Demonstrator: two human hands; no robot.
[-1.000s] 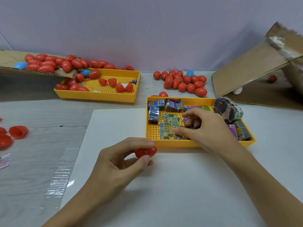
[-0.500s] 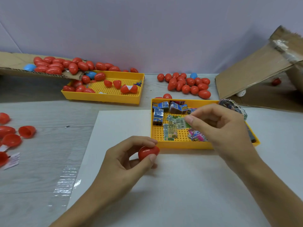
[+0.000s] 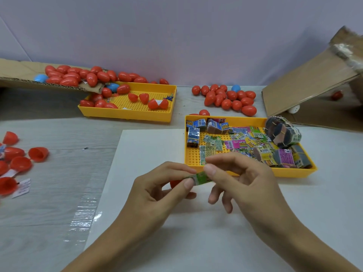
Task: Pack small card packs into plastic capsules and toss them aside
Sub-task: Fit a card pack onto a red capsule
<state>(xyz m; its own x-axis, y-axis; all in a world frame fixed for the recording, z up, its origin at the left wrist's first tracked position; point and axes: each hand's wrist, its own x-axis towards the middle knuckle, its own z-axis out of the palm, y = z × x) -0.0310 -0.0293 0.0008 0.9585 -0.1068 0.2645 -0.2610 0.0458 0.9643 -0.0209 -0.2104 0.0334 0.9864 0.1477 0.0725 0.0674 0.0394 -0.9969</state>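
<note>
Head view: your left hand [image 3: 157, 191] cups the capsule [image 3: 175, 183], both hands' fingertips pinch the pack [image 3: 202, 178] above the mat [image 3: 149, 148] with right hand [image 3: 249, 181]; unfolded, it could jam the capsule's mouth or slip.

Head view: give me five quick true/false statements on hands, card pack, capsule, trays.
1. Both hands pinch the green card pack. True.
2. The left hand also holds a blue capsule. False: the capsule half is red.
3. The card tray is on the person's right. True.
4. The right hand rests inside the card tray. False: it is in front of it.
5. The far tray holds only card packs. False: mostly red capsules.
</note>
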